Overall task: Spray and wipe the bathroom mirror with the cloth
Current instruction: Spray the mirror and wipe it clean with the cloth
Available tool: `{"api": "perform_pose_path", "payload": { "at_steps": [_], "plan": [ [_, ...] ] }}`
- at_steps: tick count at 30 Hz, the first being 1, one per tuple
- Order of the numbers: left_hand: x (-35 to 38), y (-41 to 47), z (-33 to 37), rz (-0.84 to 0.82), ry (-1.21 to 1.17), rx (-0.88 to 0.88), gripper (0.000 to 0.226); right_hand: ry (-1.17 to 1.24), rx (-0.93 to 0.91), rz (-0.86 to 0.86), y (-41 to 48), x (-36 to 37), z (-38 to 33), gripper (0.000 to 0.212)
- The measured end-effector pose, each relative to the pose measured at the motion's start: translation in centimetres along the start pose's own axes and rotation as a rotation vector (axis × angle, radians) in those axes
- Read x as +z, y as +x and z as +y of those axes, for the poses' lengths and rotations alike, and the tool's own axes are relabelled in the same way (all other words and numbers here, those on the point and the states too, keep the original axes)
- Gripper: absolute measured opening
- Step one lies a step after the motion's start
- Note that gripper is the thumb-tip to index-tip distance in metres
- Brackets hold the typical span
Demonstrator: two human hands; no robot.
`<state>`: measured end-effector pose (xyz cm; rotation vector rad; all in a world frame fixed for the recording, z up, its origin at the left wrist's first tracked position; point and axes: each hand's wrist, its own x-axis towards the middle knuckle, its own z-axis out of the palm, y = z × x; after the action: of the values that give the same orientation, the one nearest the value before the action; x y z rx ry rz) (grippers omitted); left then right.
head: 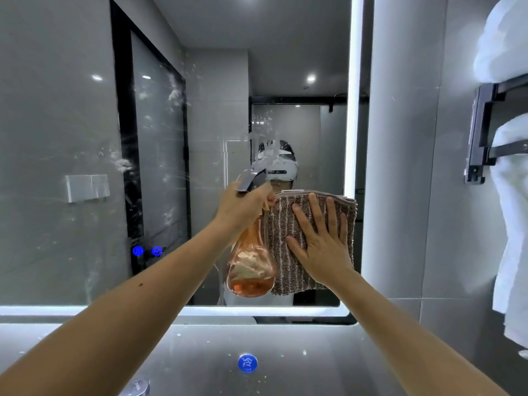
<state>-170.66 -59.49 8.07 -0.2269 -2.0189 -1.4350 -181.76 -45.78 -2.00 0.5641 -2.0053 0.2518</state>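
The bathroom mirror (71, 124), lit along its right and bottom edges, fills the wall ahead and carries white splashes and streaks. My left hand (243, 205) is shut on an orange see-through spray bottle (251, 270) with a grey trigger head, held up close to the glass. My right hand (321, 238) lies flat with fingers spread on a brown striped cloth (283, 224), pressing it against the mirror near its lower right corner. The cloth touches the bottle's right side.
A black towel rack (483, 132) with white towels (511, 224) hangs on the right wall. Below the mirror a grey ledge (300, 352) bears a blue round tap marker (247, 363). Two blue touch buttons (147, 250) glow on the mirror.
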Motion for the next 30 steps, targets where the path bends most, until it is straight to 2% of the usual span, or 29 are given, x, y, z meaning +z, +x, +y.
{"api": "perform_pose_path", "payload": {
  "at_steps": [3,7,10,13,15,18,20,22,26,29,30],
  "plan": [
    [-0.5,0.3,-0.2,0.066,-0.039,-0.020,0.021,0.010,0.033,0.020,0.3,0.1,-0.5,0.064],
    [-1.2,0.8,-0.1,0.071,-0.018,0.065,0.023,0.059,0.116,0.093,3.4,-0.9,-1.6,0.071],
    [-3.6,1.8,0.0,0.138,-0.010,0.074,0.024,0.009,0.079,0.097,9.2,-2.7,-3.6,0.075],
    [-6.8,2.7,-0.4,0.246,-0.039,0.044,0.034,-0.029,0.067,0.106,12.7,-3.9,-5.7,0.073],
    [-8.2,2.5,-1.1,0.296,0.020,0.064,0.025,-0.044,0.033,0.102,11.7,-3.0,-6.3,0.072],
    [-8.5,1.1,-2.5,0.276,0.160,0.078,0.023,-0.035,-0.069,0.056,5.0,0.1,-7.0,0.075],
    [-8.2,0.1,-3.6,0.265,0.151,0.051,0.015,-0.013,-0.117,0.005,0.3,1.8,-7.1,0.072],
    [-8.0,-0.4,-4.4,0.277,0.124,0.017,0.019,-0.008,-0.119,-0.032,-0.9,1.8,-6.3,0.069],
    [-8.0,0.2,-3.9,0.219,0.098,0.015,0.022,-0.003,0.021,0.077,5.8,-1.2,-5.4,0.076],
    [-8.8,1.6,-2.9,0.227,0.131,0.042,0.033,0.059,0.089,0.073,12.4,-4.0,-6.4,0.073],
    [-9.2,2.0,-2.9,0.240,0.099,0.046,0.029,0.055,0.088,0.075,13.0,-4.3,-7.2,0.073]
  ]
}}
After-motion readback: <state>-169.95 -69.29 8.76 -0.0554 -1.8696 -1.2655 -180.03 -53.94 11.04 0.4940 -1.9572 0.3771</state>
